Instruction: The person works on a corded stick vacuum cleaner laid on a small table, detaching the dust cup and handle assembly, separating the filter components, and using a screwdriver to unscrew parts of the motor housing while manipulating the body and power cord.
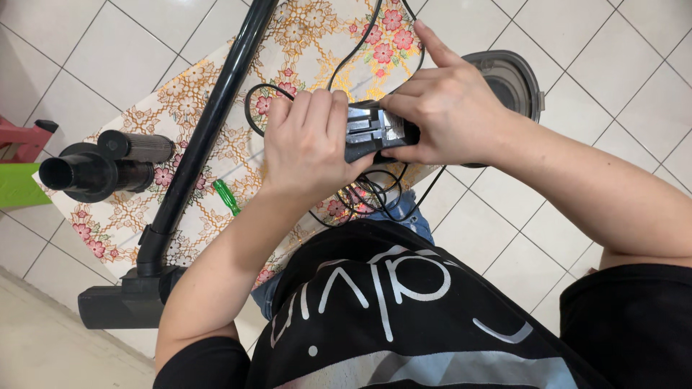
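Both hands hold a small dark grey device with a ridged metal part, above a table covered with a flowered cloth. My left hand wraps around its left end. My right hand grips its right end, index finger stretched out. A thin black cord loops from under the device across the cloth.
A black vacuum tube lies slanted across the cloth, ending in a floor nozzle at lower left. A black hose piece rests at the table's left edge. A green-handled tool lies by the tube. A grey round container stands on the tiled floor.
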Motion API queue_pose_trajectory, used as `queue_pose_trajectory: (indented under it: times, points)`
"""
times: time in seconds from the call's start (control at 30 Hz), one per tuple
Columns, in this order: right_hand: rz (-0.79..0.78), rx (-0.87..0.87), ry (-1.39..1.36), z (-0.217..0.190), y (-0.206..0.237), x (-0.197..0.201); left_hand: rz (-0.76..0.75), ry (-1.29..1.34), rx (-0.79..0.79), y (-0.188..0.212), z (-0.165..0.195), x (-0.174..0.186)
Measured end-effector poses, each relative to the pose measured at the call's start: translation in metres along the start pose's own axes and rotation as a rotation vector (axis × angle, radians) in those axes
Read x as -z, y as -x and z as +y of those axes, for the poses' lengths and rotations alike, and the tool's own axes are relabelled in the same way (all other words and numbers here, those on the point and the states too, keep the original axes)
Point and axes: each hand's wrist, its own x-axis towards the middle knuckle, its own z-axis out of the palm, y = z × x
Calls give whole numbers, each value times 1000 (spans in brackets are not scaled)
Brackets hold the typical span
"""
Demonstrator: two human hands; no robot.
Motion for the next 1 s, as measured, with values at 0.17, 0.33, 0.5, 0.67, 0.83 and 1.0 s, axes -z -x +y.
queue_pose_trajectory:
  times: [0.17, 0.33, 0.5, 0.67, 0.83, 1.0]
  points:
    - [-58, -90, 184, -1, 3, 10, 25, 9, -17, -7, -9, -2]
    - [2, -94, 322, 18, 18, 27, -1, 8, -18, -18, -14, -3]
    - [20, -119, 13, 32, 23, 23, -106, -54, 9, -25, -6, 6]
    - [24, -92, -25, 34, 20, 21, -170, -133, 80, -40, 22, -3]
    - [-3, -86, 6, 29, 20, 19, -397, 53, 82, -63, 37, -23]
    - [-25, -111, 114, 34, 56, 39, -334, 255, 11, -61, 26, -21]
